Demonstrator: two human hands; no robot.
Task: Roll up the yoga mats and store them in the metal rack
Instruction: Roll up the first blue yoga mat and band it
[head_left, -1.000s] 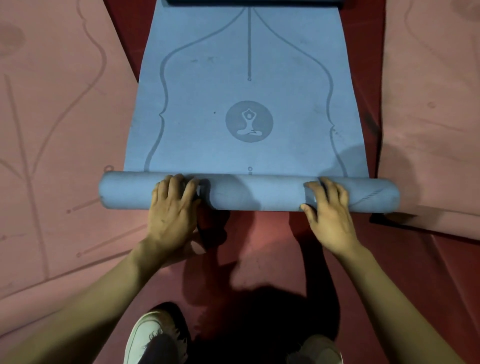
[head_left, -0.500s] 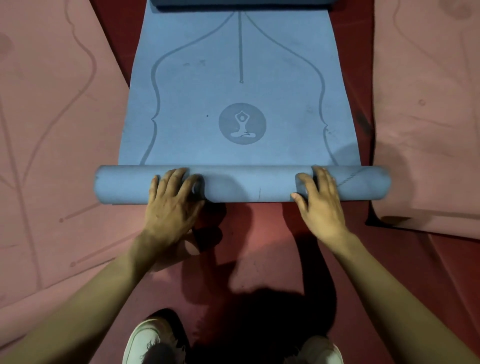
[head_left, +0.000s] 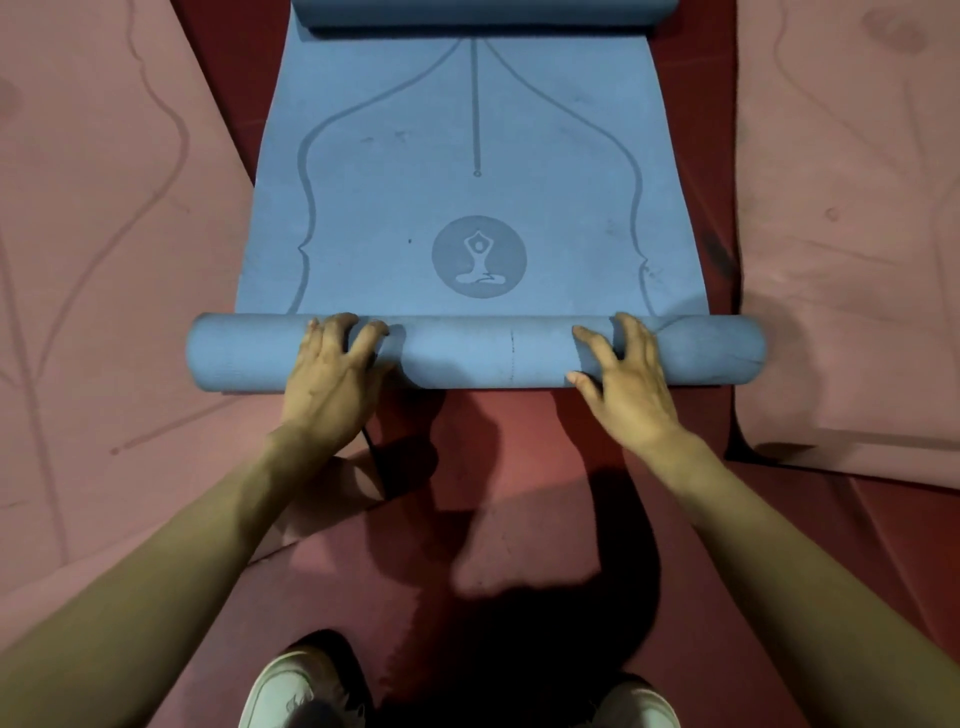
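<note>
A blue yoga mat lies lengthwise on the red floor, with a seated-figure logo near its middle. Its near end is wound into a thick roll lying crosswise. My left hand rests on top of the roll left of centre, fingers spread over it. My right hand presses on the roll right of centre, fingers splayed and fairly straight. The mat's far end curls up at the top of the view. The metal rack is out of sight.
A pink mat lies flat on the left and another pink mat on the right, both close to the blue one. Bare red floor lies between the roll and my white shoes.
The roll has moved a little farther up the mat toward the logo and grown slightly thicker. Both hands have travelled forward with it, and the right fingers have spread wider.
</note>
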